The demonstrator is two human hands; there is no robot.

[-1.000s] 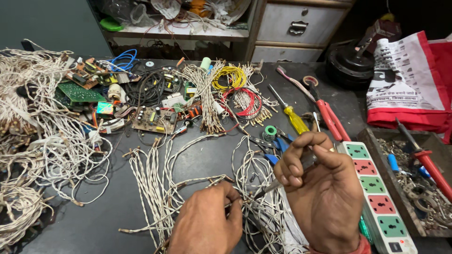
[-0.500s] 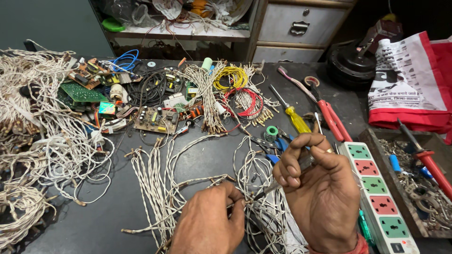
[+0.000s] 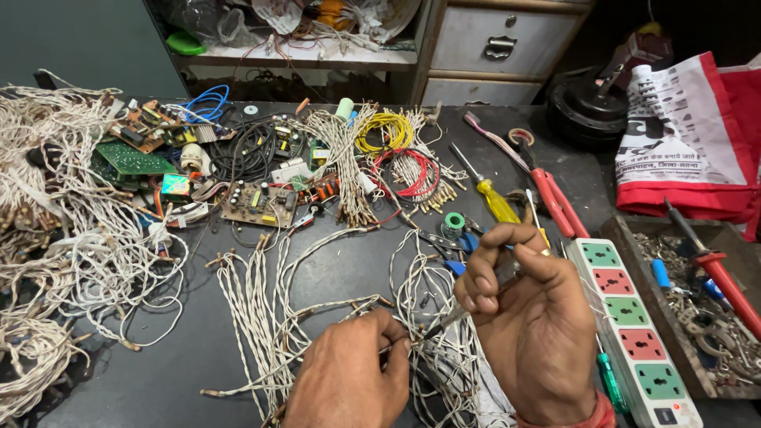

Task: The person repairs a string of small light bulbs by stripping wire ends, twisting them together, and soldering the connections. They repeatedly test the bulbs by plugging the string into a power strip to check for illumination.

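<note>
Right hand: your right hand (image 3: 533, 317) is closed around a thin dark soldering tool (image 3: 468, 305), gripped like a pen, its tip slanting down to the left toward your other hand.
Left hand: your left hand (image 3: 354, 372) is pinched shut on the end of a white twisted wire (image 3: 361, 309), fingertips right at the tool's tip.
Where the work sits: the wire end and the tool tip meet low in the middle of the view, just above the dark desk (image 3: 182, 372).
Under the hands: loose bundles of white wire (image 3: 261, 309) fan out on the desk beneath and between your hands, so the held strand is hard to tell from its neighbours.
Right of your hand: a white power strip (image 3: 634, 333) with green and red sockets lies just beside your right wrist; a green-handled screwdriver (image 3: 612, 384) is partly hidden between them.
Beyond the fingers: a yellow-handled screwdriver (image 3: 491, 198), red-handled pliers (image 3: 555, 198) and a small green solder spool (image 3: 453, 223) lie close behind your right hand.
Further back: circuit boards (image 3: 258, 204), a yellow wire coil (image 3: 384, 131) and a red wire coil (image 3: 412, 170) crowd the far half of the desk.
Far left: a big heap of tangled white wire (image 3: 55, 238) fills that edge.
Far right: a tray of metal parts (image 3: 705, 317) holds a red-handled tool (image 3: 717, 265); a red and white cloth (image 3: 690, 135) lies behind it.
</note>
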